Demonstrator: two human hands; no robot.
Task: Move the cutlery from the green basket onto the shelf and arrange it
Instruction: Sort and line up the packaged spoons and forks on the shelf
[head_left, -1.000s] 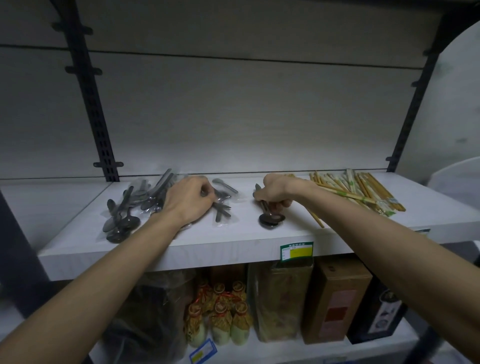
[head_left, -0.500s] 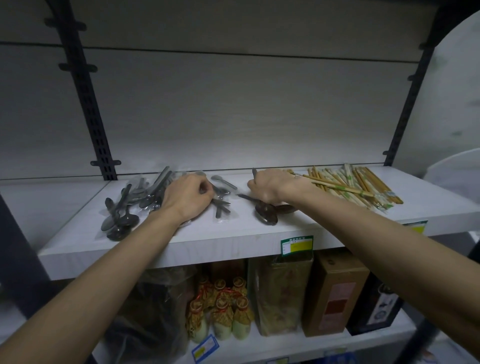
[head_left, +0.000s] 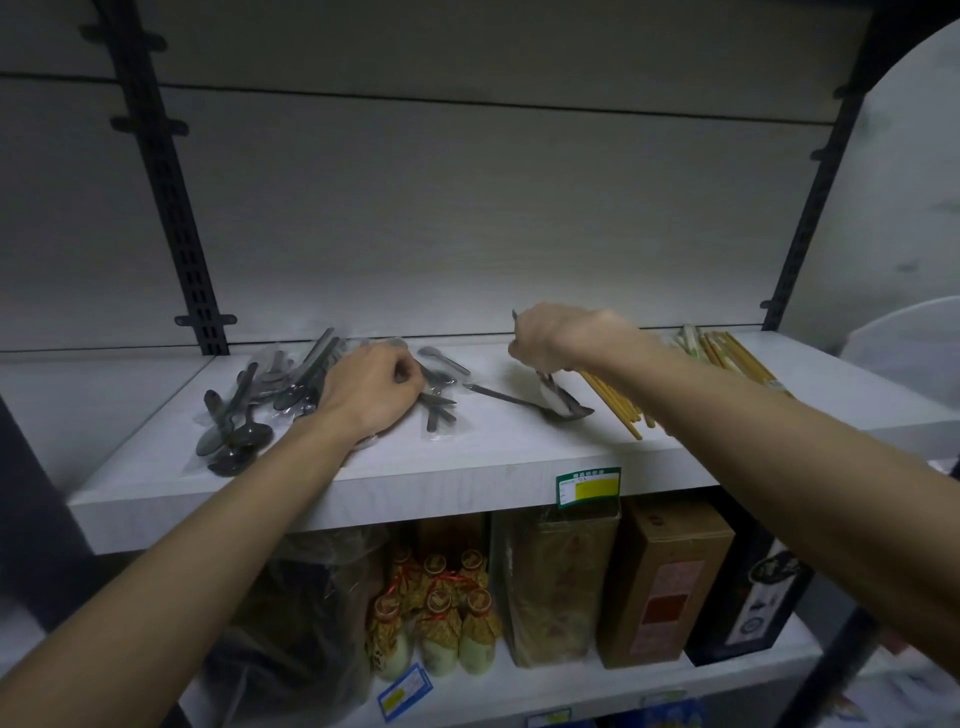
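A heap of dark metal spoons in clear wrappers (head_left: 260, 405) lies on the white shelf (head_left: 426, 483) at the left. My left hand (head_left: 371, 387) rests fingers-down on that heap, gripping wrapped spoons. My right hand (head_left: 556, 335) is raised above the middle of the shelf, closed on the handle of a wrapped spoon (head_left: 563, 400) whose bowl hangs down near the board. A loose dark spoon (head_left: 514, 401) lies beside it. Wooden chopsticks in wrappers (head_left: 727, 358) are spread at the right. The green basket is out of view.
Black slotted uprights (head_left: 166, 197) (head_left: 810, 208) flank the shelf's back panel. A green-and-yellow price tag (head_left: 587, 486) hangs on the front edge. Below stand small wrapped bottles (head_left: 436, 613), brown boxes (head_left: 660, 582) and a dark plastic bag (head_left: 291, 623).
My right hand has lifted from the shelf surface and moved back, taking a spoon up by its handle. One spoon stays lying flat. My left hand has hardly moved.
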